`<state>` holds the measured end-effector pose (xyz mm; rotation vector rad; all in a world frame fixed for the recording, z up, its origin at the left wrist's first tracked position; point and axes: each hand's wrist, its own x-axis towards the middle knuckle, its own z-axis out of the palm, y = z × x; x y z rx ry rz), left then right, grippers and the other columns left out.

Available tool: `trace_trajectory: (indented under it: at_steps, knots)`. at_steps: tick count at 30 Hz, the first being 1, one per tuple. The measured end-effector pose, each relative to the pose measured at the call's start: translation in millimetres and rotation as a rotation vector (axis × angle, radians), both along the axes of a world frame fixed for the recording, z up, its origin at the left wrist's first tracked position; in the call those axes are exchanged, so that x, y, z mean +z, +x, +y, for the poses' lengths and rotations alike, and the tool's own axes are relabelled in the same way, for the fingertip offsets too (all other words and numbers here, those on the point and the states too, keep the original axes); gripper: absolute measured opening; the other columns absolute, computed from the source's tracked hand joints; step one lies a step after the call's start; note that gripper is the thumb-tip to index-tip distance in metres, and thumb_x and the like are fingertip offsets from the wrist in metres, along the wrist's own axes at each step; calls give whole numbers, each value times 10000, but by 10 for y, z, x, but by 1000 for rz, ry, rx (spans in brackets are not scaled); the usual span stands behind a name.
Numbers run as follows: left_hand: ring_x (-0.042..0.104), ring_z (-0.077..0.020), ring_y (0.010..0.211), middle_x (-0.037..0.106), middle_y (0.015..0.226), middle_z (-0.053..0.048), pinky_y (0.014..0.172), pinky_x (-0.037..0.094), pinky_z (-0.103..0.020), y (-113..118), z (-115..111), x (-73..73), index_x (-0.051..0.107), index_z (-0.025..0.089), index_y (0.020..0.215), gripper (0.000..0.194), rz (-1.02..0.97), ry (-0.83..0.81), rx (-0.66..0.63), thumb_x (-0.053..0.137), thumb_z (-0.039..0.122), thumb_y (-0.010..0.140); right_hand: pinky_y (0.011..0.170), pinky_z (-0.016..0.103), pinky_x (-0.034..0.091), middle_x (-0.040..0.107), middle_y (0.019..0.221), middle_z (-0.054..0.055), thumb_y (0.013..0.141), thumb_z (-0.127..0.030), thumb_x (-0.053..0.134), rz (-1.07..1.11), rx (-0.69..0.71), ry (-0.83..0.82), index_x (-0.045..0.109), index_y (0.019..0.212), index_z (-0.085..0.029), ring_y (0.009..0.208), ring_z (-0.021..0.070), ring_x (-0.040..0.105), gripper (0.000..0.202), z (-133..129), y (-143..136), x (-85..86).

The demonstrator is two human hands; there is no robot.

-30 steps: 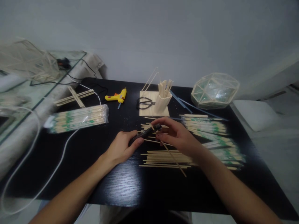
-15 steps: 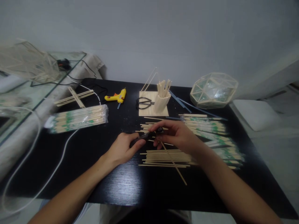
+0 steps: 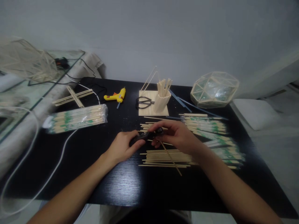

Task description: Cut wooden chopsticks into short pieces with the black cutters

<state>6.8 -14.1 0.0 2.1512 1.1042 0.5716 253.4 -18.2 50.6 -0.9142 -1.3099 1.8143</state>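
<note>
My left hand is wrapped round a slim black hand tool, whose exact kind I cannot make out. My right hand is closed at the tool's far end, its fingers touching it. From under those fingers a thin wooden stick slants down toward me; its upper end is hidden by the fingers. Below the hands a row of loose wooden sticks lies on the black table. More sticks lie partly covered behind the hands.
Farther back, a wooden board bears black-handled scissors and a holder full of sticks. A yellow glue gun and a packet of sticks lie left. Right are opened packets and a geometric stick frame.
The stick's free end has drawn up and left, closer to my right hand, so less of it sticks out. Both hands keep nearly the same place and hold.
</note>
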Motion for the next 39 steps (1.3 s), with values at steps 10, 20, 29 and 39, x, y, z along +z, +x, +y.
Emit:
trace_trajectory:
  at_steps: [10, 20, 29, 39]
  knots:
    - [634, -173, 705, 681, 800, -22, 669, 421, -286, -17, 16, 4, 640, 177, 905, 347, 7, 11, 2, 514, 485, 1001, 805, 336, 650, 640, 1089, 48, 904, -355, 783, 4, 147, -31, 667, 1234, -206, 923, 158, 665, 380, 10, 92, 3]
    - [707, -232, 909, 744, 1039, -86, 812, 526, -355, -27, -5, -13, 658, 172, 1168, 411, -57, 34, -92, 586, 512, 951, 529, 193, 396, 423, 675, -71, 956, -557, 684, 194, 312, -299, 529, 939, -204, 561, 80, 406, 386, -74, 16, 43]
    - [724, -233, 966, 767, 1078, -76, 880, 550, -374, 0, -19, -11, 663, 204, 1125, 365, -2, 91, -108, 605, 135, 772, 456, 182, 180, 254, 612, -116, 930, -523, 729, 254, 340, -413, 446, 858, -229, 505, 64, 199, 415, -155, -67, 46]
    - [711, -244, 886, 766, 1018, -89, 824, 546, -402, 4, -7, -11, 655, 179, 1089, 303, -2, 157, -154, 553, 129, 808, 406, 187, 167, 275, 516, -133, 940, -408, 731, 255, 233, -396, 469, 795, -225, 431, 56, 185, 351, -202, -161, 29]
